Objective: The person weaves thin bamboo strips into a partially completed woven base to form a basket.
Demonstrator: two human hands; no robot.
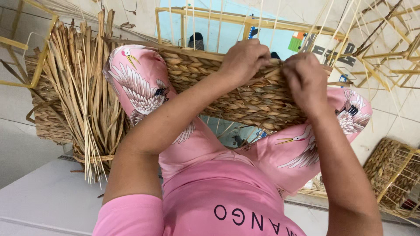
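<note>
Left hand [244, 59] and right hand [306, 78] both closed, pinching strands at top edge of half-woven tan straw basket panel [227, 94] on yellow frame, resting across knees. Bundle of dry straw stalks [85, 94] stands at left.

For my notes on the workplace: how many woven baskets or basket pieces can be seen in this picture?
3: the woven panel on the lap, under both hands; one basket at left behind the straw bundle; one at lower right. More may be hidden.
</note>
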